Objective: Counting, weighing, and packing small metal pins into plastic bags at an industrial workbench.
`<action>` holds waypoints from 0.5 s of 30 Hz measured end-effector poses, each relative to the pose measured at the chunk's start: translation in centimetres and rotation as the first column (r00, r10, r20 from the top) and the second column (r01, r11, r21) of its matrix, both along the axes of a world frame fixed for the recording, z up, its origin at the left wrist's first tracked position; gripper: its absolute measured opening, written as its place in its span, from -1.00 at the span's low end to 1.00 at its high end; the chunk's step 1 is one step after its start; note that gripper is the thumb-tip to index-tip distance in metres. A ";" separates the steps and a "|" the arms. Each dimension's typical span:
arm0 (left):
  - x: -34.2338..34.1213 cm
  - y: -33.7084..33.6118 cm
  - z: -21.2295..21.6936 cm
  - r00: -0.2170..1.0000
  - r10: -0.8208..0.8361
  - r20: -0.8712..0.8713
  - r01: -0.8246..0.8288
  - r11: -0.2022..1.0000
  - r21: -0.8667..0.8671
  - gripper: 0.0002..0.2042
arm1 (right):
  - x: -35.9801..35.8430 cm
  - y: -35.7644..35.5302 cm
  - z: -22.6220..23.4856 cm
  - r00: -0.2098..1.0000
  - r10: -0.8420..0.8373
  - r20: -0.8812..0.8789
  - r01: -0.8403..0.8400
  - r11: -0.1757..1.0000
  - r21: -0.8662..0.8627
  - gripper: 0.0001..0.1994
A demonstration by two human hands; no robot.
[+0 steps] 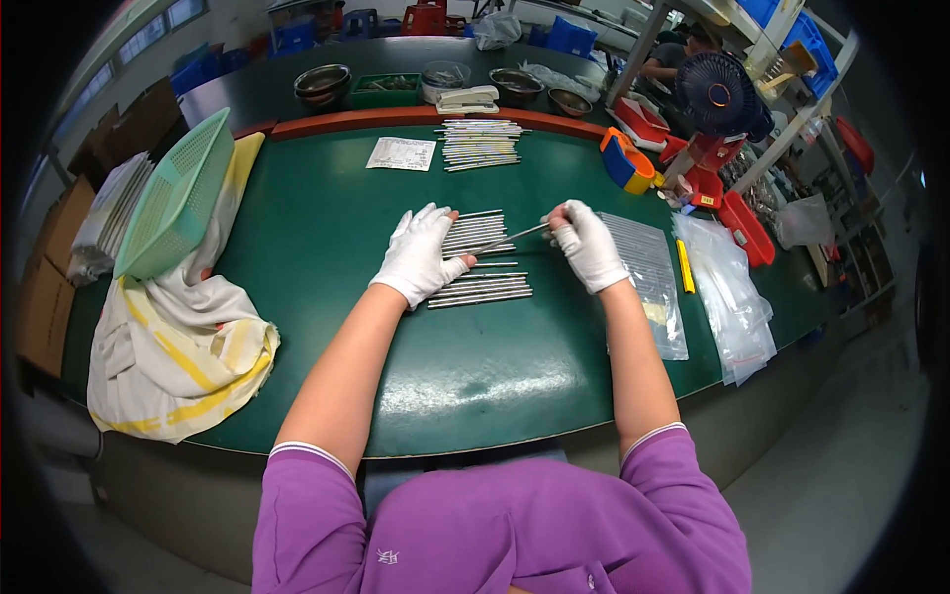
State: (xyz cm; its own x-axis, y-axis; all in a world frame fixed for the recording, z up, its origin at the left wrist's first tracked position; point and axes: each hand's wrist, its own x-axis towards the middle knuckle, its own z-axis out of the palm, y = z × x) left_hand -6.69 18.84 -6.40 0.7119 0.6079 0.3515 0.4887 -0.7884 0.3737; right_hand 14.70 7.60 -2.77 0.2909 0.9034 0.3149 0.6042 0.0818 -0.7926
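Observation:
My right hand point(587, 247), in a white glove with bare fingertips, pinches one end of a thin metal rod point(515, 238). That rod slants down to the left, its other end near my left thumb. My left hand point(424, 252), gloved the same way, lies flat with fingers stretched out at the left ends of a row of metal rods point(477, 227). Just nearer to me is a second group of metal rods point(482, 289), side by side. Farther back lies a pile of rods point(481, 145), next to a paper slip point(402, 154).
A clear bag of rods point(645, 282), a yellow marker-like stick point(685, 265) and empty plastic bags point(725, 297) lie at right. On the left are a green basket point(173, 203) and a cloth point(188, 356). Bowls point(323, 83) and a fan point(714, 94) stand farther back.

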 end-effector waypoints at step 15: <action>0.0 -0.2 0.2 0.999 -0.014 -0.047 0.013 0.999 -0.029 -0.32 | -4.9 0.4 2.0 0.918 -0.041 0.395 -0.209 0.796 0.568 -0.83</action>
State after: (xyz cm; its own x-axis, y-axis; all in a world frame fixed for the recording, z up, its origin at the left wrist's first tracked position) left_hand -6.68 18.61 -6.21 0.7352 0.6078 0.3000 0.4958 -0.7840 0.3734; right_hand 9.80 7.95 -0.81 -0.0280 0.5169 0.8556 0.8054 0.5187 -0.2870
